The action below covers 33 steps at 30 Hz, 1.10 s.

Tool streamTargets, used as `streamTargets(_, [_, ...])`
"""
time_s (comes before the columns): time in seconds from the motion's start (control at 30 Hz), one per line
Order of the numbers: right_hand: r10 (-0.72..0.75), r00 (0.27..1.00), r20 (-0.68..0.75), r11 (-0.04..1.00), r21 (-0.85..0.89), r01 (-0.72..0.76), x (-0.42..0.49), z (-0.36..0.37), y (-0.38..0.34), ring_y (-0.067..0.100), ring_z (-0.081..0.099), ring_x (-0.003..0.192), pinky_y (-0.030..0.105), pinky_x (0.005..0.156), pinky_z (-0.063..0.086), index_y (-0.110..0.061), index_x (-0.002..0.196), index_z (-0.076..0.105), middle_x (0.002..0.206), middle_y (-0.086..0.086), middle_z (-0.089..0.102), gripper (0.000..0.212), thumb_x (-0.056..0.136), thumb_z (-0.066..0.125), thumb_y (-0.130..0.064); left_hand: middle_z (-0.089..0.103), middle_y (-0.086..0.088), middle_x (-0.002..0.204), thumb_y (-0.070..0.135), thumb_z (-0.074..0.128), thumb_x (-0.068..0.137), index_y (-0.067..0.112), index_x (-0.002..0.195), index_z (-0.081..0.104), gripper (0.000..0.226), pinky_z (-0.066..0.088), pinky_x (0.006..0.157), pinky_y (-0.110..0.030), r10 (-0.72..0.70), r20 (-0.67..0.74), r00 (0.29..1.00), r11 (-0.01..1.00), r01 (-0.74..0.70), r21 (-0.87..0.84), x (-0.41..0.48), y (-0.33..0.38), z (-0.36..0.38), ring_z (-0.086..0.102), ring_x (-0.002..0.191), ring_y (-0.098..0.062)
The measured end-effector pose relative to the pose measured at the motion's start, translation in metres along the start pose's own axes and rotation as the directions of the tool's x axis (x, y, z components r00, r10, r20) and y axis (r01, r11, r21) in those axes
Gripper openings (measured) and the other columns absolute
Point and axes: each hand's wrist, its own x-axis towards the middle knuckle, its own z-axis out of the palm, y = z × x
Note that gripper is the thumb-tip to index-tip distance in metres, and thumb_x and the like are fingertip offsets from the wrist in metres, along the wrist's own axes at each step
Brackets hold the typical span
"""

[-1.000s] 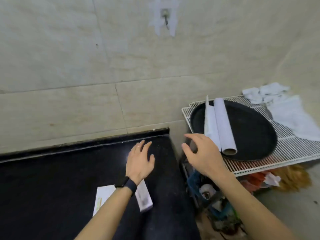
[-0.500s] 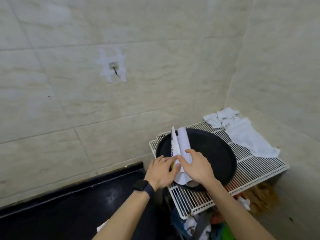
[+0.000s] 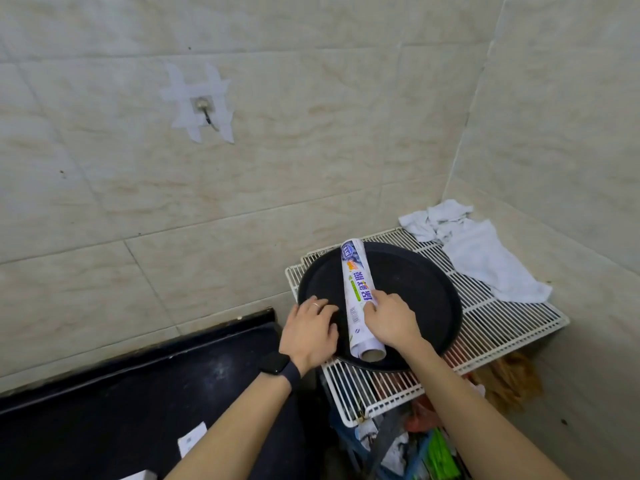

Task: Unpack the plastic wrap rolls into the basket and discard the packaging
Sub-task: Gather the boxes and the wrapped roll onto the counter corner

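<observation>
A plastic wrap roll (image 3: 358, 296) in a white printed wrapper lies lengthwise in a round black tray (image 3: 415, 299), its open cardboard core end toward me. My right hand (image 3: 391, 320) grips the roll near its middle, fingers curled over the label. To the left of the roll, my left hand (image 3: 308, 334) rests on the tray's rim with fingers loosely bent and nothing in it. The tray stands on a white wire rack (image 3: 502, 327).
A crumpled white cloth (image 3: 485, 258) lies at the rack's back right corner. A black counter (image 3: 104, 410) at lower left carries a small white box (image 3: 192, 441). Colourful clutter (image 3: 415, 448) is packed under the rack. A taped hook (image 3: 202, 107) sticks out of the tiled wall.
Both hands moved from the counter edge to the tray. The roll has turned so its printed label faces up, and my left hand has come off it onto the rim.
</observation>
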Motion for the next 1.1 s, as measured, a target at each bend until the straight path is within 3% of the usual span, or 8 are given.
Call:
streamTargets(0.1, [0.012, 1.0, -0.028, 0.984, -0.179, -0.016, -0.006, 0.005, -0.003, 0.034, 0.051, 0.11, 0.041, 0.083, 0.044, -0.013, 0.134, 0.049, 0.126, 0.012, 0.051, 0.048, 0.1, 0.031, -0.042, 0.024, -0.003, 0.162, 0.037, 0.037, 0.099, 0.023, 0.15, 0.035, 0.053, 0.011, 0.122, -0.047, -0.099, 0.097, 0.99, 0.993, 0.092, 0.072, -0.004, -0.017, 0.009, 0.008, 0.152, -0.022])
streamTargets(0.23, [0.046, 0.999, -0.008, 0.966, -0.256, -0.046, -0.01, 0.012, -0.002, 0.033, 0.048, 0.114, 0.042, 0.088, 0.043, -0.007, 0.125, 0.056, 0.126, 0.014, 0.051, 0.076, 0.092, 0.032, -0.071, 0.013, 0.003, 0.165, 0.043, 0.025, 0.103, 0.024, 0.155, 0.023, 0.056, 0.007, 0.123, -0.048, -0.13, 0.141, 0.982, 0.992, 0.128, 0.02, -0.011, -0.023, 0.019, -0.003, 0.152, -0.014])
streamTargets(0.37, [0.031, 0.999, -0.035, 0.967, -0.25, -0.039, -0.014, 0.011, -0.005, 0.039, 0.055, 0.114, 0.043, 0.087, 0.046, -0.004, 0.147, 0.029, 0.131, 0.019, 0.052, 0.069, 0.098, 0.036, -0.053, 0.011, 0.004, 0.165, 0.044, 0.022, 0.104, 0.024, 0.156, 0.021, 0.056, 0.006, 0.123, -0.049, -0.133, 0.14, 0.981, 0.991, 0.133, 0.008, -0.013, -0.024, 0.02, -0.005, 0.152, -0.013])
streamTargets(0.43, [0.063, 0.998, -0.02, 0.949, -0.31, -0.067, -0.017, 0.008, -0.009, 0.038, 0.054, 0.117, 0.043, 0.089, 0.045, -0.003, 0.149, 0.025, 0.135, 0.019, 0.051, 0.066, 0.099, 0.034, -0.046, 0.011, 0.004, 0.165, 0.044, 0.022, 0.104, 0.024, 0.156, 0.021, 0.056, 0.006, 0.123, -0.049, -0.136, 0.138, 0.981, 0.991, 0.136, 0.007, -0.013, -0.023, 0.02, -0.005, 0.152, -0.013])
streamTargets(0.57, [0.122, 0.991, 0.057, 0.915, -0.394, -0.09, -0.024, 0.011, -0.012, 0.034, 0.053, 0.122, 0.042, 0.09, 0.046, -0.001, 0.147, 0.022, 0.14, 0.016, 0.045, 0.092, 0.087, 0.055, -0.062, 0.012, 0.003, 0.165, 0.043, 0.024, 0.104, 0.023, 0.156, 0.022, 0.056, 0.006, 0.122, -0.05, -0.14, 0.135, 0.981, 0.99, 0.142, 0.001, -0.013, -0.022, 0.021, -0.005, 0.152, -0.013])
streamTargets(0.83, [0.169, 0.972, 0.163, 0.985, -0.003, -0.171, -0.025, -0.014, -0.006, 0.03, 0.059, 0.103, 0.037, 0.084, 0.047, -0.001, 0.125, 0.041, 0.123, 0.015, 0.06, 0.065, 0.089, 0.054, -0.054, 0.02, 0.004, 0.163, 0.047, 0.033, 0.101, 0.028, 0.154, 0.025, 0.057, 0.014, 0.123, -0.045, -0.114, 0.07, 0.991, 0.99, 0.119, -0.077, -0.025, -0.037, 0.009, 0.013, 0.15, -0.017])
streamTargets(1.0, [-0.055, 0.987, 0.149, 0.994, 0.103, 0.04, -0.071, -0.003, -0.041, 0.014, 0.056, 0.074, 0.023, 0.057, 0.041, -0.016, 0.111, 0.038, 0.105, 0.005, 0.059, 0.043, 0.089, 0.056, -0.047, 0.028, -0.002, 0.161, 0.046, 0.037, 0.097, 0.027, 0.153, 0.028, 0.06, 0.022, 0.12, -0.044, -0.189, 0.008, 0.982, 0.98, 0.189, -0.07, -0.069, -0.088, 0.011, 0.021, 0.149, -0.023])
streamTargets(1.1, [-0.167, 0.974, 0.152, 0.979, 0.143, 0.145, -0.105, 0.025, -0.067, 0.025, 0.061, 0.09, 0.029, 0.071, 0.044, -0.018, 0.12, 0.039, 0.114, 0.006, 0.061, 0.049, 0.084, 0.06, -0.045, 0.036, -0.004, 0.157, 0.05, 0.035, 0.09, 0.026, 0.151, 0.033, 0.066, 0.029, 0.117, -0.045, -0.316, 0.011, 0.949, 0.947, 0.316, -0.056, -0.114, -0.133, 0.015, 0.029, 0.146, -0.026])
